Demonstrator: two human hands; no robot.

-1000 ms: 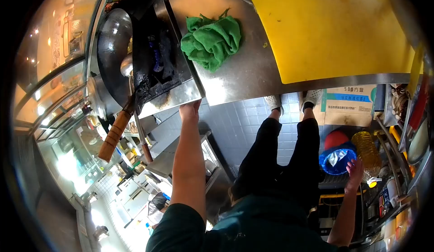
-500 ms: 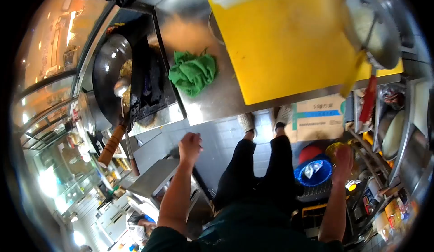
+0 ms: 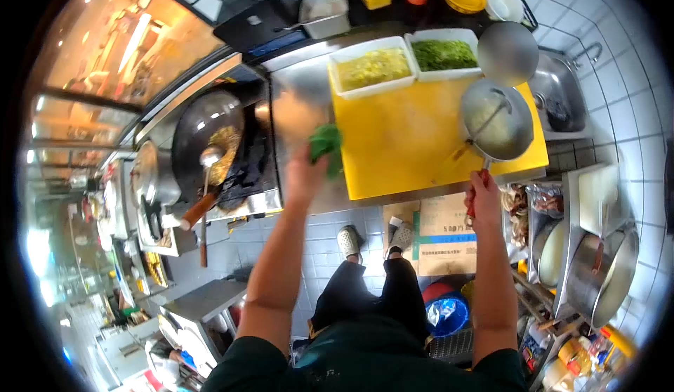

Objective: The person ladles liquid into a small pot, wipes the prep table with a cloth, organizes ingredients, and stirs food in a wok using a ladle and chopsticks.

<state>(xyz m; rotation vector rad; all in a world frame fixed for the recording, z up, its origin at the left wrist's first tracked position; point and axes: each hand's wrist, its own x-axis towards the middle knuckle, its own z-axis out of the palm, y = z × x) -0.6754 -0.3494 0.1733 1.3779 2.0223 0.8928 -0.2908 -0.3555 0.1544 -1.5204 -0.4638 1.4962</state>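
Note:
My left hand (image 3: 307, 174) is closed on a crumpled green cloth (image 3: 326, 141) at the left edge of the yellow cutting board (image 3: 407, 139); motion blurs the fingers. My right hand (image 3: 483, 194) is wrapped round the red handle of a metal pan (image 3: 516, 133). That pan rests over the board's right side and holds something pale. A utensil with a yellow handle (image 3: 461, 150) leans in it. On the stove at left sits a dark wok (image 3: 200, 111) with a wooden handle, browned food and a ladle (image 3: 210, 157) inside.
White tubs of chopped yellow food (image 3: 344, 86) and chopped greens (image 3: 416, 69) stand behind the board. A sink (image 3: 572, 111) lies at the far right. Below the counter are a cardboard box (image 3: 442, 255), a blue-lined bin (image 3: 449, 318) and shelves with pots (image 3: 625, 279).
Both hands have moved forward from beside my body. The left has taken hold of the green cloth; the right has taken the pan's red handle. The head view has shifted.

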